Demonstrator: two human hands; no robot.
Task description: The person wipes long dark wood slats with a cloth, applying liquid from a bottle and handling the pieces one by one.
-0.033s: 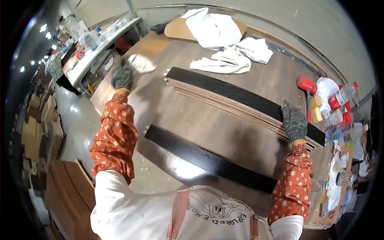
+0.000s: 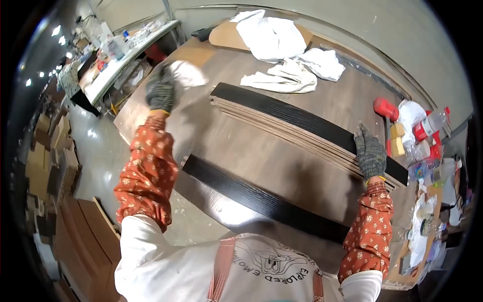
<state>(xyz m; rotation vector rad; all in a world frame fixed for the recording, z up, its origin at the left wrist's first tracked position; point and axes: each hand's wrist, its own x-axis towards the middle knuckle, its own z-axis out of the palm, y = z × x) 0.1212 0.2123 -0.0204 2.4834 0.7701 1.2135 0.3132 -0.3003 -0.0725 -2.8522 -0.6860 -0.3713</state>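
My left hand (image 2: 161,92), in a dark grey knit glove, is closed on a bunched white cloth (image 2: 187,74), slightly blurred, near the table's far left. Just right of the cloth begins a stack of long narrow boards (image 2: 282,111), black on top with brown layered edges and small pegs at its left end. Across the stack's right end lies my right hand (image 2: 371,153), also gloved, its fingers reaching over the black top to the far edge. A single black board (image 2: 261,199) lies nearer to me, its right end passing beside my right forearm.
White rags (image 2: 271,40) lie at the back of the wooden table (image 2: 241,141). Along the right side are a red-headed mallet (image 2: 386,108), yellow sponge blocks (image 2: 397,140) and plastic bottles (image 2: 430,123). At far left, a person (image 2: 70,83) stands by a cluttered bench (image 2: 118,65).
My left hand and the white cloth have shifted a little to the right, toward the stack's left end. My right hand stays on the stack.
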